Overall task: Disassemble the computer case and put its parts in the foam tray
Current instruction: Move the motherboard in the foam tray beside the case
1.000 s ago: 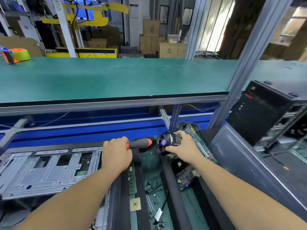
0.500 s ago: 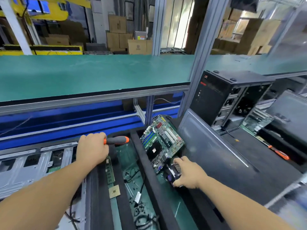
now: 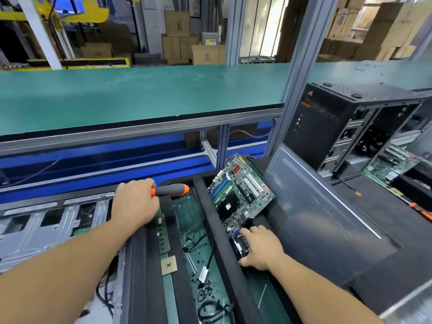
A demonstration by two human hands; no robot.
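Observation:
My left hand (image 3: 134, 203) grips a screwdriver (image 3: 171, 190) with an orange and grey handle, above the black foam tray (image 3: 215, 232). My right hand (image 3: 260, 247) holds a black cooler fan (image 3: 239, 245) low in the tray's right compartment, just below a green motherboard (image 3: 240, 195) that leans there. A memory stick (image 3: 162, 235) and a CPU chip (image 3: 168, 265) lie in the left slot. Loose screws and cables (image 3: 205, 286) sit in the middle compartment. The opened metal case (image 3: 42, 228) lies at the left.
A dark side panel (image 3: 327, 220) leans right of the tray. A second black tower case (image 3: 346, 122) stands at the right with another board and a screwdriver (image 3: 420, 211) beside it. A green shelf (image 3: 140, 94) runs overhead at the back.
My right hand carried the fan from beside the screwdriver handle down into the tray's right compartment and now holds it lower there. The view swung right. My left hand kept the screwdriver.

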